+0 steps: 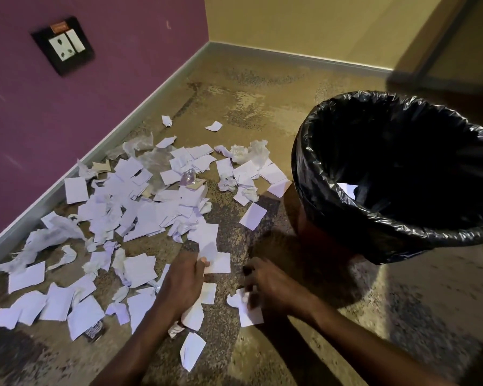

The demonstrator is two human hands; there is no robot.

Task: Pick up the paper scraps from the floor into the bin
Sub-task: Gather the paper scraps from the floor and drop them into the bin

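Your left hand [186, 277] pinches a white paper scrap [217, 262] at its near edge, on the floor [262, 107]. Your right hand [265, 285] curls its fingers onto a crumpled scrap [244, 307]. The bin [396, 235] stands just right of both.

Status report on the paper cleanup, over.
Left hand pinching a white scrap. Right hand on another scrap. Most paper on floor; bin close right, nothing blocking.

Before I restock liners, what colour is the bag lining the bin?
Black, glossy plastic: the bin liner, seen from the head view.
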